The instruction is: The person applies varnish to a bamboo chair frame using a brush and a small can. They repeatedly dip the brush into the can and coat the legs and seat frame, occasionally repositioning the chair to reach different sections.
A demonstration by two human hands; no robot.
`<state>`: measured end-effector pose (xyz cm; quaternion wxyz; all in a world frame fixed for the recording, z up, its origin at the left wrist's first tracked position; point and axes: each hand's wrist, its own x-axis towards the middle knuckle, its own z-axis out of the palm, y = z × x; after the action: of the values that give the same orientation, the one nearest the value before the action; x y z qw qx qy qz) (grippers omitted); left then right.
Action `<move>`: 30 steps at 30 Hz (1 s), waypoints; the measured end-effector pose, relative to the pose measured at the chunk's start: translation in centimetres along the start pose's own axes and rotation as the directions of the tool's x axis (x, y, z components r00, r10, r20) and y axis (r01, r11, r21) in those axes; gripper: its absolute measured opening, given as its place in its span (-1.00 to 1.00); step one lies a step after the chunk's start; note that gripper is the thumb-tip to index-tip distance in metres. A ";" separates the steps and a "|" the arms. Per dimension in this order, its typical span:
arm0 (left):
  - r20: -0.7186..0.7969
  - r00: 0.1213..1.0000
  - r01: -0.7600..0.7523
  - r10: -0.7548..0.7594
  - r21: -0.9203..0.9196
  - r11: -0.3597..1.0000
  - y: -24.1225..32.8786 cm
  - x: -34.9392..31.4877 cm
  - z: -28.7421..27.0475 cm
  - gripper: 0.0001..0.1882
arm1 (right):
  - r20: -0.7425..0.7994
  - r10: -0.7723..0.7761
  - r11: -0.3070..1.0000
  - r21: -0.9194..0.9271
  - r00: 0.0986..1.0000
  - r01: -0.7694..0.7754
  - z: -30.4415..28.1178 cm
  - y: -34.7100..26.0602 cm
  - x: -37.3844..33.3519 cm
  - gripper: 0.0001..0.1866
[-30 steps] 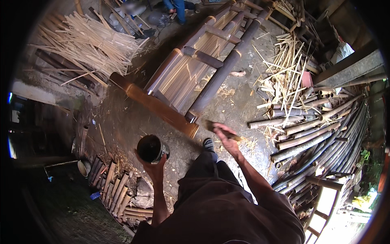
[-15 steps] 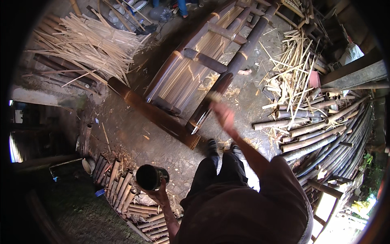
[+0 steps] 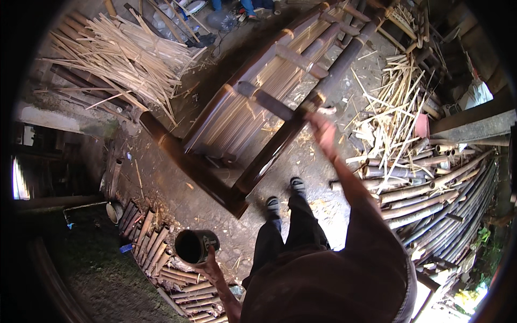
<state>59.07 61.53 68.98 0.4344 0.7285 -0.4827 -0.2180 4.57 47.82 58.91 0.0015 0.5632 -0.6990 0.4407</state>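
Item: bamboo frame [image 3: 258, 142], long, dark brown, on the floor [image 3: 221, 229] ahead of me, running from near my feet to the top of the view. Near rail [image 3: 272, 151] glossy along its lower stretch, duller farther up. Pale slatted panel [image 3: 253, 102] inside; short crossbars above it. Thick end beam [image 3: 183, 159] slanting across the near end.

Right hand [image 3: 324, 132]: mine, arm stretched out, fingers closed on a brush [image 3: 311, 105], at the near rail just past a crossbar; both blurred, the brush's outline unclear.

Left hand [image 3: 207, 266]: mine, gripping a dark, round, open-topped can [image 3: 200, 245], tilted, well apart from the frame; its contents too dark to make out.

Surroundings: my sandalled feet [image 3: 273, 205], between can and rail; cut bamboo lengths [image 3: 144, 237], lower left; heaped pale strips [image 3: 129, 62], upper left; loose slats [image 3: 396, 102], upper right; stacked poles [image 3: 458, 196], right.
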 end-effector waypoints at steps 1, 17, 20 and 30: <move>-0.008 0.999 0.051 -0.051 -0.069 0.996 0.8 -0.5 1.0 0.07 | 0.123 0.019 1.000 0.015 0.992 -0.021 0.7 -2.3 -2.6 -0.75; -0.344 0.893 0.390 -0.290 0.273 0.879 6.7 -7.3 8.1 0.24 | 0.564 -0.064 0.992 0.128 0.823 -0.011 -2.6 5.5 8.4 -0.71; -0.325 0.943 0.148 -0.067 0.231 0.962 5.3 -7.4 8.5 0.18 | 0.520 -0.189 0.978 0.025 0.833 0.207 -0.5 10.1 13.7 -0.70; -0.412 0.890 0.269 -0.195 0.129 0.955 7.7 -10.1 9.2 0.25 | 0.219 -0.330 0.209 -0.932 0.918 0.297 6.2 16.3 16.5 -0.80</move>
<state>43.89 65.44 69.54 0.4249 0.8466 -0.3123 -0.0720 -11.27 30.63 53.31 0.4351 0.5718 -0.6923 -0.0666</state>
